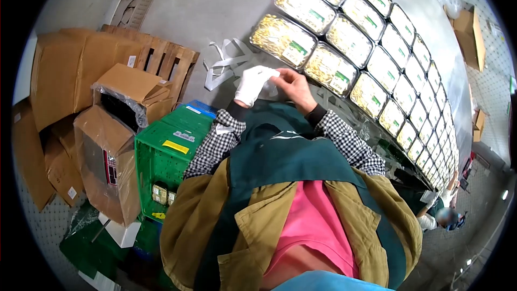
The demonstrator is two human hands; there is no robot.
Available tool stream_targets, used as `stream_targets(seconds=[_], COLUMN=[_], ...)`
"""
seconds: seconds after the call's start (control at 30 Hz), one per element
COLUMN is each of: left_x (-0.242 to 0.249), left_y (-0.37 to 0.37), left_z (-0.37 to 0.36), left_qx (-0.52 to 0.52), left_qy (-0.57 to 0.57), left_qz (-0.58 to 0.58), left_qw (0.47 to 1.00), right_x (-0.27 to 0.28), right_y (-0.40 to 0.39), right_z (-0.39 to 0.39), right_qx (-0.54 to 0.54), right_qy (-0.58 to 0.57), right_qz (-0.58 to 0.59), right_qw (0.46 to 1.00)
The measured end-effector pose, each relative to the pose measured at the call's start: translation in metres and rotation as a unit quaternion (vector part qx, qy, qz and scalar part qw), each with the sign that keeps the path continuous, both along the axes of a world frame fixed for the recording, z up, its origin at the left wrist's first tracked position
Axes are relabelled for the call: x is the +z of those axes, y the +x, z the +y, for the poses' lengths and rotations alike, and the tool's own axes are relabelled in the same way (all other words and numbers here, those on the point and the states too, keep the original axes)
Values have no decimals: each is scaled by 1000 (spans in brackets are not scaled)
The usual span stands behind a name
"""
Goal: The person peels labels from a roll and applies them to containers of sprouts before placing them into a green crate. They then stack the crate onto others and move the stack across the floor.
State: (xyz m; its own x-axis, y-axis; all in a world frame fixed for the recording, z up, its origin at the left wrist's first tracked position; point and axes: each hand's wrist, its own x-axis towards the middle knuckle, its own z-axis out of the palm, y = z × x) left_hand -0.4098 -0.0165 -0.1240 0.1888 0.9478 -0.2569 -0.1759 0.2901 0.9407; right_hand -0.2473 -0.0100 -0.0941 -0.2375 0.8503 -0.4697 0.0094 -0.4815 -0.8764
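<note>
My left hand (250, 85), in a white glove, is raised in front of the dark green apron (285, 156) with its fingers bent towards the right. Bare and ungloved, my right hand (297, 89) meets it at the fingertips. Its fingers and thumb pinch a small white bit at the glove's end; whether this is glove fabric or a separate thing cannot be made out. Beyond and to the right of my right hand lie rows of clear-lidded black trays (329, 68) with pale yellow contents and green-white labels.
At left are a green crate (164, 148) with small packs inside, an open cardboard box (110, 156), flattened cartons (59, 70) and a wooden pallet (175, 64). White straps (221, 73) lie beyond my left hand. Another person (442, 215) is at the far right end of the rows.
</note>
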Motion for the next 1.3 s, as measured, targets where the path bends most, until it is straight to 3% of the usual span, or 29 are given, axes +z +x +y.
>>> stream_targets(seconds=[0.1,0.17,0.2,0.23,0.27,0.3,0.33,0.37,0.43,0.47,0.5,0.53,0.57,0.6,0.63,0.67,0.73,0.77,0.9,1.0,1.17,1.23,1.3], left_x=[-16,-23,-23,-25,-28,-43,-67,-96,-72,-72,-67,-70,-65,-58,-52,-45,-19,-8,15,27,44,50,50], left_y=[12,23,27,32,39,47,51,49,57,57,62,67,80,86,94,103,120,127,139,137,130,126,108], left_z=[-32,-47,-54,-59,-65,-71,-77,-87,-89,-92,-92,-97,-106,-97,-98,-102,-99,-102,-117,-126,-130,-122,-111], left_qx=[75,101,120,126,144,152,157,115,109,59,12,-24,-116,-205,-226,-249,-303,-321,-358,-375,-364,-322,-205], left_qy=[-157,-169,-195,-176,-182,-106,-30,114,90,95,42,68,31,2,-1,-4,-21,-19,1,17,49,68,78], left_qz=[-172,-279,-317,-330,-275,-93,99,276,292,323,354,429,534,625,638,648,647,642,628,609,557,511,378], left_qw=[970,940,920,919,933,978,982,947,946,940,934,900,837,753,737,720,699,696,691,699,745,794,899], right_x=[-19,-39,-38,-57,-82,-118,-147,-186,-257,-276,-291,-299,-294,-223,-142,-64,11,44,80,94,114,124,138], right_y=[15,32,41,52,65,87,109,131,178,201,214,215,206,173,139,118,104,96,84,88,87,94,106], right_z=[-28,-48,-51,-61,-74,-81,-81,-71,-43,-26,-14,-14,-28,-58,-81,-98,-116,-121,-122,-118,-116,-112,-111], right_qx=[152,276,357,360,359,385,412,382,317,251,176,97,38,-37,-25,45,202,259,403,447,480,479,444], right_qy=[103,144,184,274,362,344,329,249,66,-16,-73,-100,-84,68,121,147,386,447,543,558,521,514,525], right_qz=[-72,-111,-163,-206,-245,-295,-338,-450,-614,-630,-605,-547,-465,-207,-64,-20,-42,-63,-54,-49,33,57,60], right_qw=[980,944,901,868,825,804,780,768,720,735,773,825,881,975,990,988,899,854,735,697,705,710,723])
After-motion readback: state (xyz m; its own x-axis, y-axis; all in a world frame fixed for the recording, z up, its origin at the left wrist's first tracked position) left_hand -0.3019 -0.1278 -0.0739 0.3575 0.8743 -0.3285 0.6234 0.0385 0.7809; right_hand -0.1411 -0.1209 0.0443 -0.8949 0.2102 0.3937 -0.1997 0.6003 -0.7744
